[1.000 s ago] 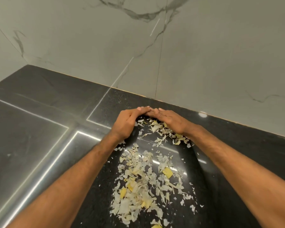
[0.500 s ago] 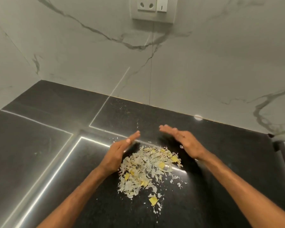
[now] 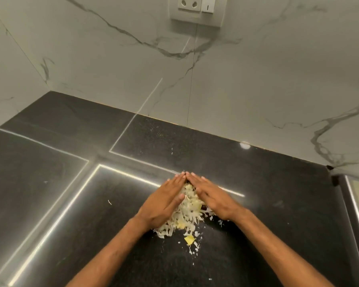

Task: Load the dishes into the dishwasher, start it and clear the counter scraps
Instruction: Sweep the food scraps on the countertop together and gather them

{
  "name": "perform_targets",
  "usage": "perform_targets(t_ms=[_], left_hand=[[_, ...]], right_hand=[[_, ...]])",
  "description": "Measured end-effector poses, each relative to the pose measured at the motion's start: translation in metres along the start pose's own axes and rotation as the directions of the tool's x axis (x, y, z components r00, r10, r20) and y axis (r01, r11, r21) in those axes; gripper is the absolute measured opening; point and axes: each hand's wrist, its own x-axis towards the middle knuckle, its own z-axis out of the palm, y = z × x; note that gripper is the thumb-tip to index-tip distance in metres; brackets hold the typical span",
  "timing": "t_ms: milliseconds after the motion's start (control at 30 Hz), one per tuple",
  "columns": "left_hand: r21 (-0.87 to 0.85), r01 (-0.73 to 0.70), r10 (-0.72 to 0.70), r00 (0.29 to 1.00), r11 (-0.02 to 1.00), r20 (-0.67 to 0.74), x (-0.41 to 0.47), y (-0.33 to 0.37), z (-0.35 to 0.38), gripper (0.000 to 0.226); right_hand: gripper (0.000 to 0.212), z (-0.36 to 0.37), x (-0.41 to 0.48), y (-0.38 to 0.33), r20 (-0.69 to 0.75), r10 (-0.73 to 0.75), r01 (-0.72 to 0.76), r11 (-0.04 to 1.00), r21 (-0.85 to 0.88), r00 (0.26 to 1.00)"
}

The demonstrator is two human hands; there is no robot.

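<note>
A glossy black worktop (image 3: 50,204), streaked with bright reflected lines, carries a heap of pale and yellow scraps (image 3: 188,214) near its middle. One yellow square piece (image 3: 189,239) lies just nearer, and a lone sliver (image 3: 109,202) sits apart to the left.

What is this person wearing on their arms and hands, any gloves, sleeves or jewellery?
Nothing shows: the left hand and right hand are ungloved, no rings seen; the left forearm and right forearm are bare to the frame's edge, without sleeve, watch or bracelet.
</note>
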Motion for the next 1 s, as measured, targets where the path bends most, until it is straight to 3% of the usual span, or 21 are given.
perform_targets(t_ms=[67, 133, 200, 267, 367, 467, 600, 767, 1000], left_hand=[[-0.227, 0.032, -0.043, 0.998, 0.973, -0.044, 0.001, 0.000, -0.011, 0.061], [-0.301, 0.047, -0.095, 0.985, 0.952, -0.147, 0.012, -0.016, -0.029, 0.062], [-0.206, 0.059, -0.108, 0.966, 0.977, -0.234, 0.028, -0.040, -0.049, 0.064], [0.004, 0.115, -0.110, 0.956, 0.993, -0.271, 0.043, -0.071, -0.064, 0.072], [0.248, 0.275, -0.205, 0.940, 0.929, -0.274, 0.059, -0.107, -0.077, 0.087], [0.322, 0.328, -0.249, 0.932, 0.888, -0.262, 0.080, -0.117, -0.079, 0.088], [0.372, 0.257, -0.191, 0.960, 0.892, -0.205, 0.090, -0.118, -0.081, 0.081], [0.401, 0.105, -0.067, 0.992, 0.910, -0.108, 0.063, -0.096, -0.064, 0.075], [0.294, 0.085, -0.084, 0.996, 0.952, -0.017, 0.005, -0.053, -0.034, 0.074]], right_hand=[[0.062, -0.017, 0.002, 0.003, -0.082, 0.040, -0.022, 0.978, 0.209, 0.996], [0.055, -0.043, 0.018, 0.012, -0.191, 0.084, -0.043, 0.976, 0.212, 0.978], [0.055, -0.064, 0.041, 0.023, -0.176, 0.100, -0.083, 0.991, 0.103, 0.979], [0.059, -0.074, 0.070, 0.039, -0.106, 0.075, -0.083, 0.994, -0.070, 0.991], [0.069, -0.077, 0.117, 0.048, -0.063, 0.050, -0.064, 0.968, -0.243, 0.997], [0.073, -0.065, 0.162, 0.032, -0.030, -0.009, -0.002, 0.940, -0.340, 1.000], [0.066, -0.050, 0.183, 0.023, 0.059, -0.117, 0.131, 0.874, -0.467, 0.991], [0.063, -0.042, 0.151, 0.020, 0.214, -0.228, 0.293, 0.888, -0.354, 0.950], [0.059, -0.020, 0.076, -0.009, 0.268, -0.150, 0.191, 0.972, -0.133, 0.952]])
